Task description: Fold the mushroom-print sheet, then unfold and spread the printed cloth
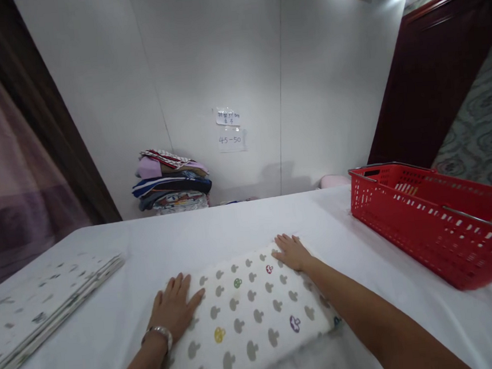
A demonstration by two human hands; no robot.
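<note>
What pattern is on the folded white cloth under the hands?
The folded white cloth has grey mushrooms plus a few coloured ones, clearest in the head view.

Indoor room, seemingly textile workroom, white-covered table (274, 216) filling foreground. Mushroom-print cloth (256, 304) lying at table's near edge, folded cloth stack (28, 310) lying on table's left, red basket (404, 225) sitting on table's right. Textile pile (172, 185) rising behind table; handwritten signs (231, 140) hanging on panel wall (217, 55) beyond table. Curtain (13, 130) hanging left of table.
</note>
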